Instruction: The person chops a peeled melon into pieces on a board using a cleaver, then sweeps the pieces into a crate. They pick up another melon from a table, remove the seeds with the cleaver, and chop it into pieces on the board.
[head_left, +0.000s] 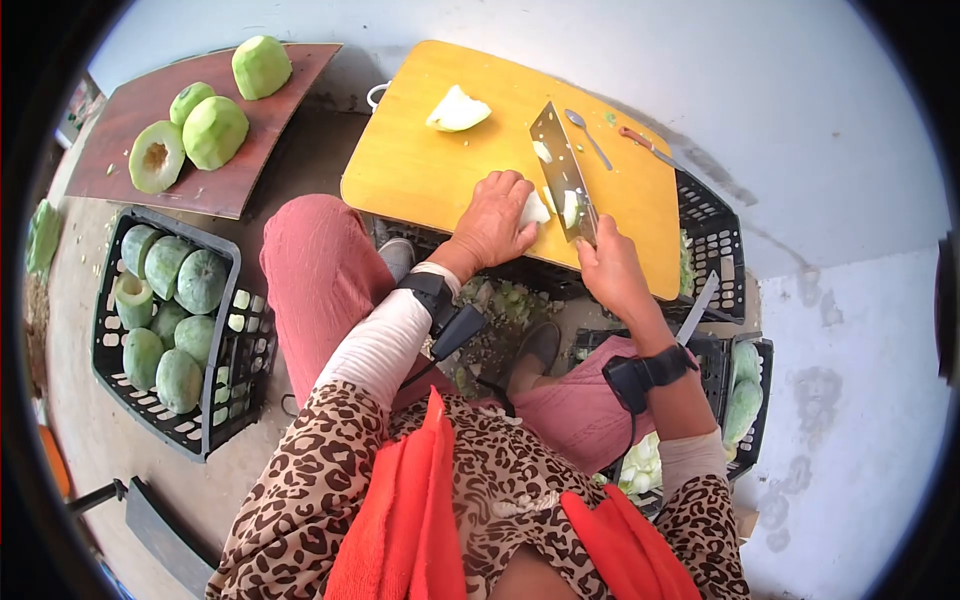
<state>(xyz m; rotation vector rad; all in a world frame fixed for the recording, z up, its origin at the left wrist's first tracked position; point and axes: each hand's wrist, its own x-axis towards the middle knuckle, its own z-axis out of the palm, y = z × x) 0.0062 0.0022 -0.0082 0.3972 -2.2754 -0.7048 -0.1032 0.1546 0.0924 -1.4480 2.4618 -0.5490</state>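
My right hand (612,262) is closed round the handle of a broad cleaver (568,175), whose blade stands tilted over the yellow board (410,150). Pale bits cling to the blade. Left of the blade, my left hand (495,222) rests on a white melon piece (535,209) at the board's near edge, fingers bent and pressed together. A larger pale green and white piece (458,110) lies farther back on the board. Beyond the cleaver are a spoon (588,137) and a small knife with a brown handle (650,145).
At the upper left, peeled melons (215,132) sit on a dark red board (110,160). A black crate (224,250) below holds several unpeeled melons. Another crate (735,270) stands under the yellow board's right side. A long blade (698,308) juts up near my right forearm.
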